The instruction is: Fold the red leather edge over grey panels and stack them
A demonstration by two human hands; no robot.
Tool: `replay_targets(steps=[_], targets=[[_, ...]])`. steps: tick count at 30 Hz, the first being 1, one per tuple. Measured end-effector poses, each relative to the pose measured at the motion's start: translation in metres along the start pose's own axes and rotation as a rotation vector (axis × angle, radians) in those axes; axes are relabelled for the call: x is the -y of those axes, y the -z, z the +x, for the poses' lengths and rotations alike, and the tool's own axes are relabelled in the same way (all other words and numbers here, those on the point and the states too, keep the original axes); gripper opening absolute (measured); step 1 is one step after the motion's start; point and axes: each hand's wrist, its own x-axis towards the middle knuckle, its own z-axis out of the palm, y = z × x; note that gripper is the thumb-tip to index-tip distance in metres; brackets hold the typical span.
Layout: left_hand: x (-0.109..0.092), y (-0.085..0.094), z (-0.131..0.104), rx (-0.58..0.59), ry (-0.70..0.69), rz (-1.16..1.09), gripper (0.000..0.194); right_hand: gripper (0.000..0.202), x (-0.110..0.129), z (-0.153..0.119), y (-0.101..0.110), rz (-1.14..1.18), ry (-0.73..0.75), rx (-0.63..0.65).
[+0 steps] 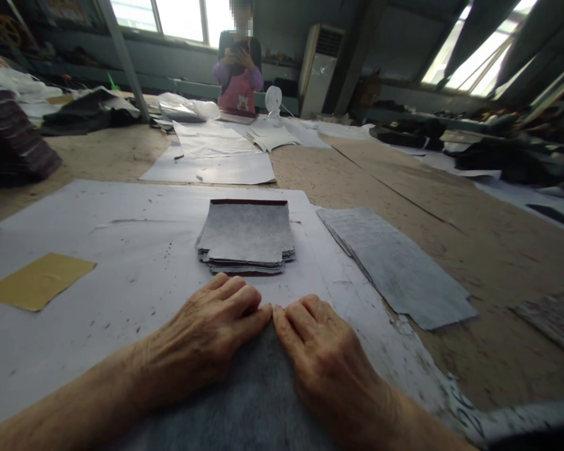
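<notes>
A grey fabric piece (254, 401) lies on the white sheet at the bottom centre, under both hands. My left hand (220, 319) is closed at its far edge, fingers curled. Beside it my right hand (319, 344) is closed too, its index fingertip nearly meeting my left thumb. Both press on that edge; the exact grip is hidden under the fingers. Just beyond them sits a stack of grey pieces (247, 232) with notched corners and a dark red strip along its far edge. More grey pieces (395, 263) lie in a pile to the right.
A yellow sheet (40, 282) is at the left on the white sheet (98, 250). Dark stacked material (14, 138) stands at the far left. Farther back are white papers (216, 156), a small white fan (273, 101) and a person in a pink apron (237, 88).
</notes>
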Motion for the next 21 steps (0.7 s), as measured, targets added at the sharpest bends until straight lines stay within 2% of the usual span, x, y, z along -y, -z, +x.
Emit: replay_targets(steps=[4, 9, 16, 21], targets=[[0.005, 0.006, -0.004, 0.0, 0.063, -0.096, 0.04, 0.03, -0.005, -0.002, 0.0, 0.019, 0.023, 0.002], [0.012, 0.012, -0.007, -0.045, 0.109, -0.23, 0.033, 0.032, -0.007, -0.003, -0.002, 0.077, -0.007, -0.037], [0.021, 0.018, -0.024, -0.023, 0.044, -0.16, 0.036, 0.038, -0.009, 0.0, -0.002, 0.028, 0.03, -0.008], [0.018, 0.014, -0.028, -0.02, -0.06, -0.061, 0.032, 0.039, -0.006, 0.004, 0.006, -0.067, 0.116, 0.089]])
